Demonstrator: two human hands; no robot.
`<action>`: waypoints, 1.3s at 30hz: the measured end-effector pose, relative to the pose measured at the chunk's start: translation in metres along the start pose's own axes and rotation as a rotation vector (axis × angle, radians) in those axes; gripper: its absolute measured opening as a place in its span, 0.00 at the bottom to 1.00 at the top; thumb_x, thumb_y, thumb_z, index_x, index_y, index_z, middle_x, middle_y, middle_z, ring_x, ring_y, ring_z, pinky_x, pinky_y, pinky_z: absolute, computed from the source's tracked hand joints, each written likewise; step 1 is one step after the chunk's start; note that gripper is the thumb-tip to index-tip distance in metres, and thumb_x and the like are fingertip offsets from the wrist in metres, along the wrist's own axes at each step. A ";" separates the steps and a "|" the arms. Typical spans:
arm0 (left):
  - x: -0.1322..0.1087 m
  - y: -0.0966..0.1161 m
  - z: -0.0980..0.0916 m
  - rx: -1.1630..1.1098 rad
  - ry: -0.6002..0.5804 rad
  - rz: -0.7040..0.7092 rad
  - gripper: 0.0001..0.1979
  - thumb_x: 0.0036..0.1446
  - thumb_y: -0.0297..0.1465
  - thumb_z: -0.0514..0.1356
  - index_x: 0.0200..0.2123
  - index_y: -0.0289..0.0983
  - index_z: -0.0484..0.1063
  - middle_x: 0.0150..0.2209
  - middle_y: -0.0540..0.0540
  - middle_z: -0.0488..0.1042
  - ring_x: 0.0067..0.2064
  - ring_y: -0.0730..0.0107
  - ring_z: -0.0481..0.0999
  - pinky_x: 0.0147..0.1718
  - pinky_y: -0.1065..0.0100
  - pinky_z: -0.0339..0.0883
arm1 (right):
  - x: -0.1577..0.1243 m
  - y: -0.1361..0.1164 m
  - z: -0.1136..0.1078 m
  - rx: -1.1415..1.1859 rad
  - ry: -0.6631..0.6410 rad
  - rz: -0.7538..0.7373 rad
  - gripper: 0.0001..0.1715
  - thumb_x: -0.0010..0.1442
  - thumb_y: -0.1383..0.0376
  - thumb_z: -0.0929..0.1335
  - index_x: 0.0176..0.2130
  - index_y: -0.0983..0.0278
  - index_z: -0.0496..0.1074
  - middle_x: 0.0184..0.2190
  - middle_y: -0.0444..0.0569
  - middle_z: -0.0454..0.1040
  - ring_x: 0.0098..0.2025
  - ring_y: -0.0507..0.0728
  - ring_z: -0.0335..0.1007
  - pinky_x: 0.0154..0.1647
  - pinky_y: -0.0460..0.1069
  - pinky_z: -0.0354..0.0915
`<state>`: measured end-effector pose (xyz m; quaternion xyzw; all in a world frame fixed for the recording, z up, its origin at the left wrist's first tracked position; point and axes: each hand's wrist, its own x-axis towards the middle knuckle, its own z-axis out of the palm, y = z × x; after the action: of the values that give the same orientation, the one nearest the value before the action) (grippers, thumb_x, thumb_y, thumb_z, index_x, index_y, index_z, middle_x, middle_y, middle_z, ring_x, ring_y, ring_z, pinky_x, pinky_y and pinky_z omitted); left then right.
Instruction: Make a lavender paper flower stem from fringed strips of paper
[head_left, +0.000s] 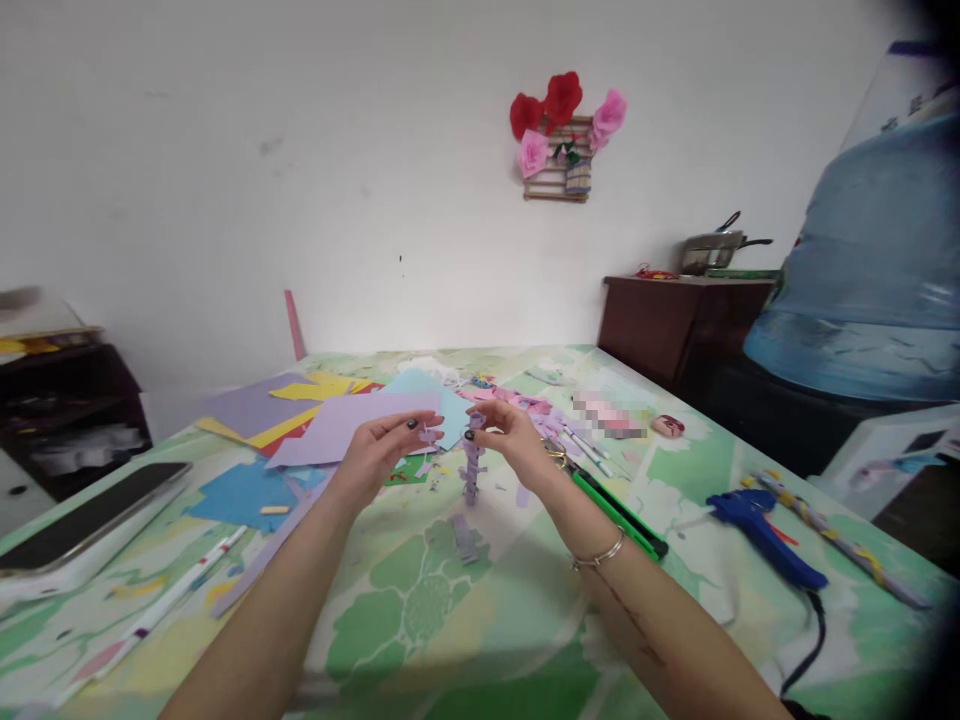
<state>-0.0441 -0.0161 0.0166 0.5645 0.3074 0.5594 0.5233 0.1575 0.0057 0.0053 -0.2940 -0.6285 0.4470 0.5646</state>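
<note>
My left hand [386, 448] pinches a small light purple paper piece [429, 437] between thumb and fingertips. Just to its right, my right hand [511, 437] grips the top of a slim purple paper stalk [471, 475], which hangs upright with short curled bits along its length. A narrow gap separates the two hands. Below the stalk, a purple paper strip [464, 540] lies on the patterned tablecloth [420, 620]. Behind my left hand rests a sheet of lilac paper [352, 425].
Coloured paper [255, 405] spreads at the back left, with a phone [97, 510] nearer the left edge. To the right lie a green utility knife [619, 515], a blue glue gun [772, 540] with its cord, and a wrapped stick [840, 540]. A water bottle [862, 260] stands beyond.
</note>
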 end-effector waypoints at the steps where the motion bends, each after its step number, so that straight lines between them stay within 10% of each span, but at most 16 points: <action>1: 0.000 0.005 0.004 0.021 -0.032 0.006 0.15 0.48 0.31 0.61 0.41 0.32 0.75 0.43 0.37 0.76 0.44 0.54 0.75 0.49 0.53 0.64 | 0.000 0.000 0.000 -0.024 -0.001 -0.015 0.15 0.41 0.68 0.71 0.34 0.63 0.72 0.28 0.44 0.69 0.30 0.51 0.64 0.29 0.46 0.62; 15: 0.007 0.053 0.049 0.348 -0.411 0.159 0.23 0.48 0.22 0.57 0.49 0.39 0.70 0.51 0.43 0.71 0.52 0.57 0.70 0.52 0.56 0.63 | 0.001 0.009 0.001 -0.244 0.100 -0.106 0.13 0.44 0.66 0.70 0.34 0.62 0.70 0.26 0.42 0.69 0.25 0.49 0.62 0.25 0.45 0.59; 39: 0.014 0.031 0.055 1.039 -0.320 0.394 0.35 0.39 0.18 0.49 0.53 0.44 0.66 0.45 0.48 0.73 0.46 0.63 0.70 0.43 0.61 0.64 | -0.002 -0.005 -0.003 -0.145 0.130 -0.125 0.18 0.41 0.70 0.64 0.36 0.63 0.71 0.32 0.45 0.71 0.28 0.51 0.62 0.27 0.46 0.58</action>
<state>0.0034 -0.0246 0.0593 0.8716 0.3479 0.3295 0.1035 0.1615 0.0024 0.0084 -0.3223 -0.6385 0.3443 0.6082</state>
